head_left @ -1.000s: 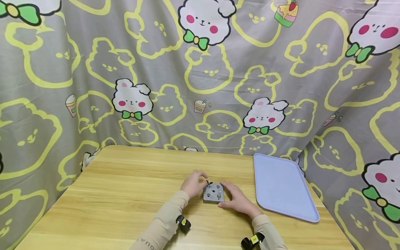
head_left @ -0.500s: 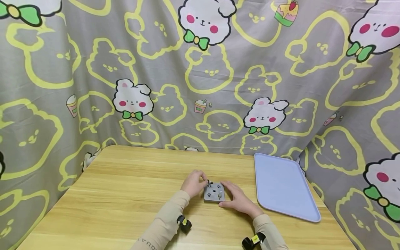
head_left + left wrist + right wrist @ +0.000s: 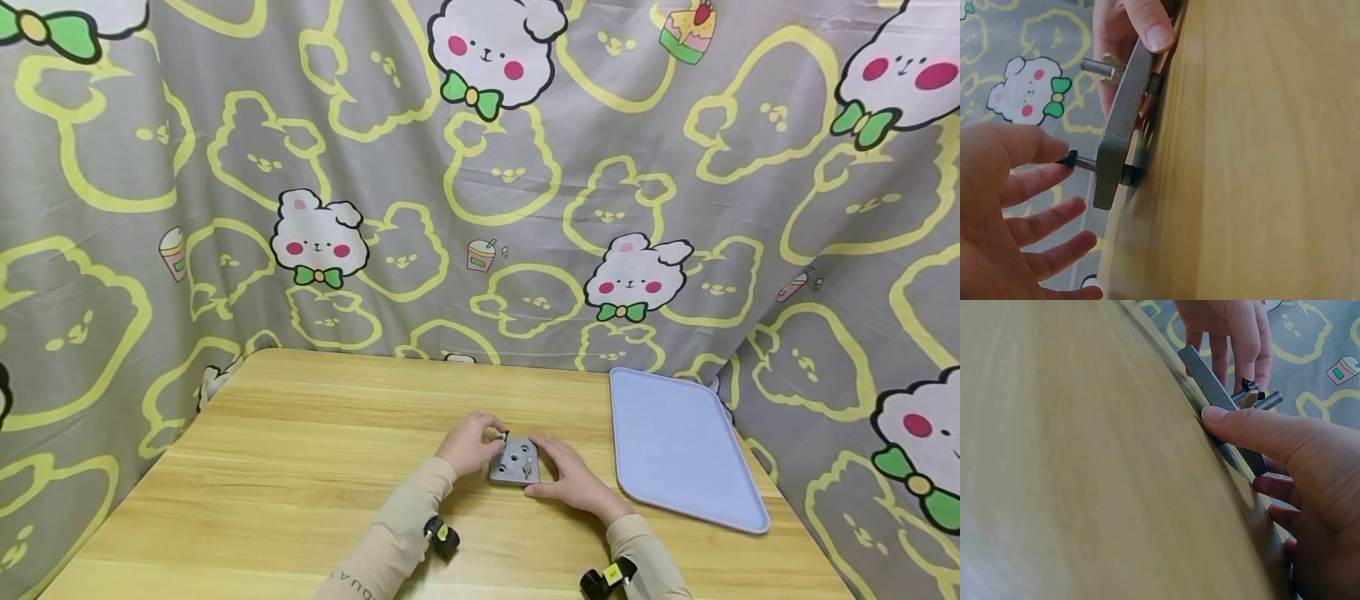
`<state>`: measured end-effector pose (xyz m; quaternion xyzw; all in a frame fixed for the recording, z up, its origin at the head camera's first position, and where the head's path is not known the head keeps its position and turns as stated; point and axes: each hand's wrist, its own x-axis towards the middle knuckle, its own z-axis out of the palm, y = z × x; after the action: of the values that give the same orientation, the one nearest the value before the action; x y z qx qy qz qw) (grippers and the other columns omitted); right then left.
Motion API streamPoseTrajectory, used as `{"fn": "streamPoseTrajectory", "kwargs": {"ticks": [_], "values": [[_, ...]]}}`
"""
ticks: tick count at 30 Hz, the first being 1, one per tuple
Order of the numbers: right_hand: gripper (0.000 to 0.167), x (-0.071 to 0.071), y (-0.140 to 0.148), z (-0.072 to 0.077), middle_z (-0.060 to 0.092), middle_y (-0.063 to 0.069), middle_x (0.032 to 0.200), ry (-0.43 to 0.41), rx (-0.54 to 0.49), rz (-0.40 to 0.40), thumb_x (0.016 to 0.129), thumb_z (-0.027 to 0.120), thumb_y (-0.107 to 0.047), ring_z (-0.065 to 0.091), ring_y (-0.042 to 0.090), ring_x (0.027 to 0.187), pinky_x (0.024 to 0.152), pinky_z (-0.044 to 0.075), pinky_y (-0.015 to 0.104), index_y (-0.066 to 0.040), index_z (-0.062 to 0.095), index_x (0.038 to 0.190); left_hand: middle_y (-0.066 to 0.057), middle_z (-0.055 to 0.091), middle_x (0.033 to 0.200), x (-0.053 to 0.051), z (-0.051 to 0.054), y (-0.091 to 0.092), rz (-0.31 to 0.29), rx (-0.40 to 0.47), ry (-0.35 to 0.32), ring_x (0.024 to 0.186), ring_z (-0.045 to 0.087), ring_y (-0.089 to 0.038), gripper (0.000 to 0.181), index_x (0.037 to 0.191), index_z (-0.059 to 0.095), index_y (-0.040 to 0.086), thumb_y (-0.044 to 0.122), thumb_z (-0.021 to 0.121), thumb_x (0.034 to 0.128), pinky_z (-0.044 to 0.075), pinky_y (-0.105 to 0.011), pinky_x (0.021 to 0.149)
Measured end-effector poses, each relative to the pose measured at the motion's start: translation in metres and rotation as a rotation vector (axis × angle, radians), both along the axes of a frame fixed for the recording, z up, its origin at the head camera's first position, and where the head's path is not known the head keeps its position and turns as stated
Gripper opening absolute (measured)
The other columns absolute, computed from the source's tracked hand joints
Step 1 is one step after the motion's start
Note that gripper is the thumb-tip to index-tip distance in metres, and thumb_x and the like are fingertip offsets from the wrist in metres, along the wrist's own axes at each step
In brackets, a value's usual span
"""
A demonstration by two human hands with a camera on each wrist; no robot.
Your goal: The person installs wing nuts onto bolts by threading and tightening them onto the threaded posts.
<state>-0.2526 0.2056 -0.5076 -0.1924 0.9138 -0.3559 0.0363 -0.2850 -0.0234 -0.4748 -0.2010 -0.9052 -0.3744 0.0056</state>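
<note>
A square grey metal plate (image 3: 513, 476) with several round holes lies near the table's middle, slightly raised on bolt heads beneath it. Two threaded bolts stick up from opposite corners. One carries a brass-coloured wing nut (image 3: 1111, 67); the other has a black wing nut (image 3: 1072, 159) at its upper end. With thumb and index finger, my left hand (image 3: 467, 446) pinches the black wing nut, its other fingers spread apart. My right hand (image 3: 576, 485) holds the plate by its edges, thumb on the near side and fingers on the far side. Fingers partly cover the black nut in the head view.
A pale blue tray (image 3: 678, 450) lies on the wooden table (image 3: 300, 450) to the right of my right hand. A patterned grey curtain (image 3: 420, 250) hangs behind the table and along both sides. Black wrist cameras sit on both sleeves.
My left fingers have shifted slightly right and turned over the black wing nut. The right hand and the plate stay in place.
</note>
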Motion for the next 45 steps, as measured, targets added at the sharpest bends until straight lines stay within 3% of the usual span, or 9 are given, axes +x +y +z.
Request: {"fn": "streamPoseTrajectory", "kwargs": {"ticks": [10,18,21,30,45], "values": [[0.089,0.0004,0.0004,-0.0004,0.036,0.021,0.154,-0.001,0.0,0.0,0.078,0.078,-0.043,0.025,0.045,0.145,0.115,0.019,0.067,-0.008,0.037,0.149,-0.013,0.066,0.116,-0.0011,-0.0021,-0.0012,0.059,0.025,0.03,0.112,0.062,-0.032,0.016,0.102,0.068,0.012,0.016,0.067,0.0869,0.05,-0.049,0.097],[0.089,0.0009,-0.0004,0.0009,0.037,0.022,0.153,0.005,-0.01,0.003,0.078,0.079,-0.042,0.025,0.045,0.145,0.115,0.019,0.067,-0.008,0.038,0.149,-0.007,0.065,0.1,-0.0014,-0.0005,-0.0024,0.121,0.008,0.05,0.084,0.057,-0.018,0.008,0.084,0.061,0.017,0.02,0.068,0.0851,0.049,-0.033,0.071],[0.089,0.001,-0.0006,0.0011,0.037,0.022,0.153,0.006,-0.008,0.002,0.078,0.079,-0.042,0.025,0.046,0.144,0.115,0.02,0.067,-0.007,0.038,0.149,-0.007,0.066,0.101,-0.0012,-0.0003,-0.0024,0.12,0.005,0.055,0.085,0.059,-0.019,0.009,0.083,0.06,0.016,0.021,0.068,0.0854,0.05,-0.034,0.073],[0.089,0.0006,-0.0003,-0.0001,0.036,0.022,0.154,0.003,0.005,-0.006,0.078,0.078,-0.043,0.025,0.045,0.145,0.115,0.02,0.067,-0.009,0.038,0.149,-0.012,0.067,0.115,0.0002,-0.0004,-0.001,0.068,0.017,0.046,0.112,0.062,-0.031,0.009,0.095,0.068,0.013,0.014,0.068,0.086,0.05,-0.047,0.098],[0.088,0.0002,0.0003,-0.0008,0.039,0.02,0.153,0.016,-0.002,0.011,0.078,0.078,-0.043,0.025,0.045,0.145,0.115,0.021,0.067,-0.007,0.038,0.148,-0.008,0.068,0.115,0.0004,-0.0018,0.0013,0.037,-0.043,0.037,0.11,0.062,-0.028,0.017,0.102,0.07,0.016,0.019,0.067,0.0855,0.051,-0.047,0.095]]}}
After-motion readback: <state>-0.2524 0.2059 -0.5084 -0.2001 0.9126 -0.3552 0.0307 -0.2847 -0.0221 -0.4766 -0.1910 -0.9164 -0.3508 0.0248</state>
